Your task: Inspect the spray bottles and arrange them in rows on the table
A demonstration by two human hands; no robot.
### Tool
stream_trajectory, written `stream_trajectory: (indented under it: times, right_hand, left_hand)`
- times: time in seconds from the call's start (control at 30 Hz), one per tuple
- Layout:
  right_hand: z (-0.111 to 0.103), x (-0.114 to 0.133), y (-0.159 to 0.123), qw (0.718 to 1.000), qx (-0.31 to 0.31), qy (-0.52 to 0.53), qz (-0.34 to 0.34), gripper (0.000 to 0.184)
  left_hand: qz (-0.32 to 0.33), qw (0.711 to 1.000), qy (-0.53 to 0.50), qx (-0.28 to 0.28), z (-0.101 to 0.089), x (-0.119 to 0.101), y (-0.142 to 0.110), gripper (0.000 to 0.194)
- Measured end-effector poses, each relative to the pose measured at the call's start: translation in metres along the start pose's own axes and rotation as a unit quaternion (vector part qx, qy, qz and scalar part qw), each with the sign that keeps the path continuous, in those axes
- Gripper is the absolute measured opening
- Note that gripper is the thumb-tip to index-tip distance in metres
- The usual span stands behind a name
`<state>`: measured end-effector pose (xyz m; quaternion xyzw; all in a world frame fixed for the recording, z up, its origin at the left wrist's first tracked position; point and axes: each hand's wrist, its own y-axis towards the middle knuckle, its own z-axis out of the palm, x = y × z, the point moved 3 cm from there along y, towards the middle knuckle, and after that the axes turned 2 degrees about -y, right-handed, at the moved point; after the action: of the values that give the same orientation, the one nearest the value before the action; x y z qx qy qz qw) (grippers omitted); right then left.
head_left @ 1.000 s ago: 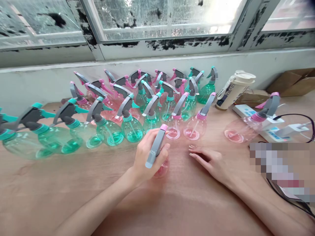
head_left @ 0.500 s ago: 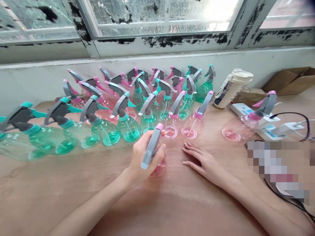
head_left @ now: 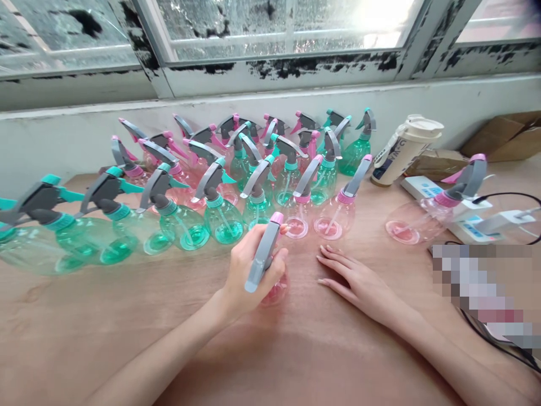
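My left hand [head_left: 247,273] is wrapped round the neck of a pink spray bottle [head_left: 274,290] that stands on the wooden table [head_left: 127,327]. Its grey trigger [head_left: 262,252] with a pink tip sticks up between my fingers. My right hand [head_left: 355,279] lies flat on the table just to the right, fingers stretched out and holding nothing. Directly behind both hands stand rows of green spray bottles [head_left: 222,217] and pink spray bottles [head_left: 333,217], several deep, reaching back to the wall.
A lone pink spray bottle [head_left: 422,217] stands at the right beside a white power strip [head_left: 465,223] with black cables. A paper cup [head_left: 406,149] and cardboard boxes [head_left: 502,138] sit near the wall. A blurred patch covers something at the far right.
Both hands have barely moved. The view shifted slightly, and the bottle in my left hand stays upright in the same spot.
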<state>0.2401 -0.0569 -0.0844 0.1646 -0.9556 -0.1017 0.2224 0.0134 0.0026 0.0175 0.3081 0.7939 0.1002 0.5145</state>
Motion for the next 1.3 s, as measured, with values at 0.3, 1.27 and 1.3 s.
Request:
stream_trajectory:
  times: [0.3, 1.27, 1.3]
  right_hand:
    - [-0.0024, 0.0013, -0.0002, 1.000, -0.005, 0.001, -0.007, 0.044]
    - [-0.0032, -0.0054, -0.0037, 0.999, 0.034, 0.018, -0.006, 0.060]
    - [-0.0031, -0.0054, -0.0037, 0.999, 0.037, 0.015, -0.008, 0.060]
  left_hand:
    - [0.000, 1.000, 0.026, 0.014, -0.0011, -0.0019, 0.0019, 0.017]
    - [0.010, 1.000, 0.012, 0.006, -0.0003, 0.0035, 0.0033, 0.019]
    - [0.008, 1.000, 0.010, 0.007, -0.0002, 0.0036, 0.0034, 0.019]
